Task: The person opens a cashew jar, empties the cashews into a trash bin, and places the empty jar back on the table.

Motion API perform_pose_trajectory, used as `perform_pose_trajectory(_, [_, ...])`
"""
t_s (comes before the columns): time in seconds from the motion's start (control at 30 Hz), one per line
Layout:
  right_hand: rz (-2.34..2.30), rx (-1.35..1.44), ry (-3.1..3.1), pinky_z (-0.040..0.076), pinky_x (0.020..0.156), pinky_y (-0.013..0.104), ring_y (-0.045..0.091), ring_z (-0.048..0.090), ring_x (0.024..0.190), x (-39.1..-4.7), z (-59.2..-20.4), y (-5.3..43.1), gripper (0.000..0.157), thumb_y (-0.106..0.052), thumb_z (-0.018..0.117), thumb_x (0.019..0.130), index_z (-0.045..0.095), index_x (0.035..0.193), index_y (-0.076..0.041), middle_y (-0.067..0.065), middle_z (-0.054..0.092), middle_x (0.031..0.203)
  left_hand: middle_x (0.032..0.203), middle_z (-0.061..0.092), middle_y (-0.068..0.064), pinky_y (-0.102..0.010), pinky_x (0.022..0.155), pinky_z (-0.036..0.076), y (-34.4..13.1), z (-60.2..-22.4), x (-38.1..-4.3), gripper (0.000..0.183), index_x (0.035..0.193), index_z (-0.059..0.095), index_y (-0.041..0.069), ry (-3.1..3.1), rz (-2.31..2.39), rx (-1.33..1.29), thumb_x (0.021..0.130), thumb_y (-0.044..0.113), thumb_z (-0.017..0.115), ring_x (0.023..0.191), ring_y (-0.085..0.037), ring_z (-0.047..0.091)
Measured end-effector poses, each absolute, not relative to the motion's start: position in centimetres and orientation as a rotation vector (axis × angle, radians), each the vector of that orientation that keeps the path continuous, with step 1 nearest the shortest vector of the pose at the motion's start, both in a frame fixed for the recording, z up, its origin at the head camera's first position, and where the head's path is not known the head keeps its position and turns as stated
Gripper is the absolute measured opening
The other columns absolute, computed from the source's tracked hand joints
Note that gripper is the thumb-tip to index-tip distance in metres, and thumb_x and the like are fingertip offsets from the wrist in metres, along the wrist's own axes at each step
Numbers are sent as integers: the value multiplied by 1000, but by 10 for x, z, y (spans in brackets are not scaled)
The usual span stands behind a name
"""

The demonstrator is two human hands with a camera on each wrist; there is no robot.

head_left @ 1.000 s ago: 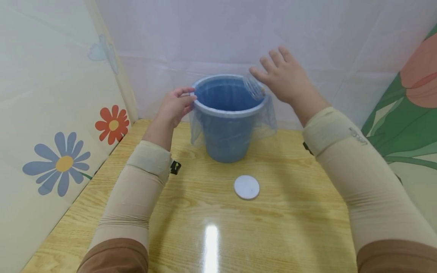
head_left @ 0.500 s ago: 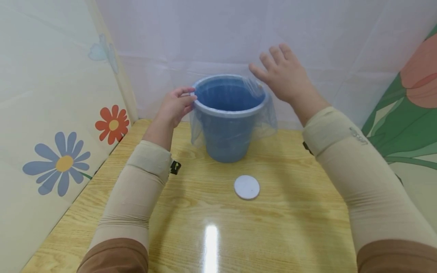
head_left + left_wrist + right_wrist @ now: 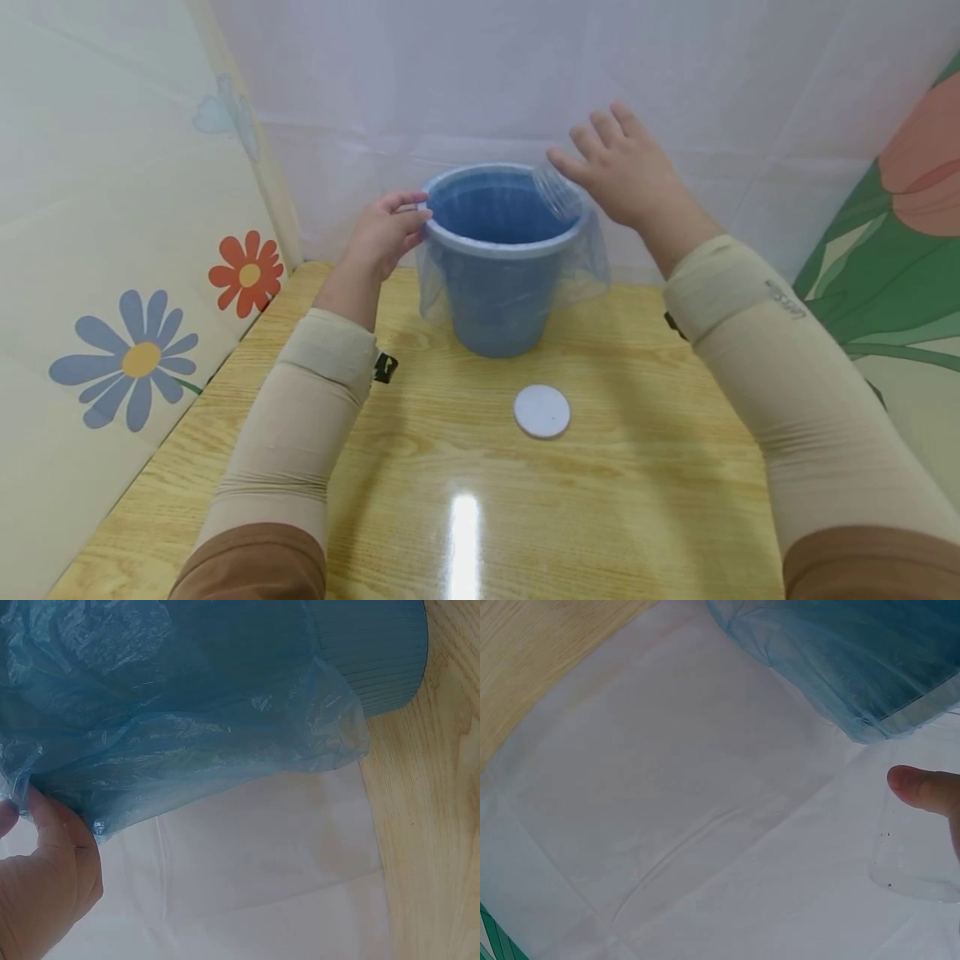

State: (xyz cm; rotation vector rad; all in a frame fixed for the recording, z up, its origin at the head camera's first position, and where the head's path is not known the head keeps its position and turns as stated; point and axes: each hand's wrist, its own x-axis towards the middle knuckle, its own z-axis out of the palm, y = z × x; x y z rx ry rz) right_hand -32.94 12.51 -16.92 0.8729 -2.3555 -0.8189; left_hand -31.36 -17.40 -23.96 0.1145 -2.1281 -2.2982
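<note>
A blue bin [image 3: 498, 292] stands upright at the back of the table, a thin clear plastic bag [image 3: 225, 742] folded over its rim and hanging down outside. At the rim's left side my left hand [image 3: 386, 233] pinches the bag and rim between thumb and fingers. Over the right side of the opening, my right hand [image 3: 626, 171] holds a clear plastic cup [image 3: 557, 192], tipped with its mouth toward the bin. Small dark specks show on the cup [image 3: 900, 881] in the right wrist view. Most of the cup is hidden behind the hand in the head view.
A round white disc [image 3: 542, 412] lies on the wooden table [image 3: 420, 500] in front of the bin. Behind the bin hangs a white sheet [image 3: 450, 83]. Panels with painted flowers flank the table on the left and right.
My right hand rose slightly with the cup, then came back down, the cup's tilt shifting a little. My left hand and the bin stayed where they were.
</note>
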Motion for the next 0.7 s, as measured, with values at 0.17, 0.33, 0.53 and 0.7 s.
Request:
perform_pose_trajectory(0.17, [-829, 856, -2352, 10, 109, 56, 44, 24, 126, -329, -169, 124, 66, 5, 51, 88, 22, 144, -15, 24, 32, 137, 130, 46, -11, -24, 92, 46, -174, -240, -313, 40, 127, 51, 9, -2142, -2282, 110, 88, 5, 59, 114, -19, 50])
perform_pose_trajectory(0.33, [-825, 816, -2387, 11, 108, 58, 46, 23, 126, -330, -171, 126, 65, 3, 49, 89, 20, 145, -14, 25, 31, 136, 130, 46, -11, -24, 92, 46, -174, -240, -313, 40, 127, 51, 10, -2145, -2283, 115, 88, 5, 58, 114, -19, 50])
perform_pose_trajectory(0.53, [-760, 756, -2387, 21, 104, 59, 46, 29, 122, -332, -172, 130, 60, -5, 48, 91, 22, 144, -13, 25, 34, 133, 129, 46, -11, -24, 91, 46, -174, -239, -314, 40, 127, 52, 10, -2144, -2281, 119, 88, 5, 58, 113, -19, 51])
perform_pose_trajectory(0.7, [-699, 712, -2429, 25, 101, 60, 47, 31, 120, -330, -171, 134, 79, -22, 66, 83, 18, 145, -12, 25, 34, 134, 129, 47, -10, -24, 91, 46, -175, -239, -314, 39, 126, 53, 11, -2143, -2285, 135, 88, 5, 58, 112, -19, 51])
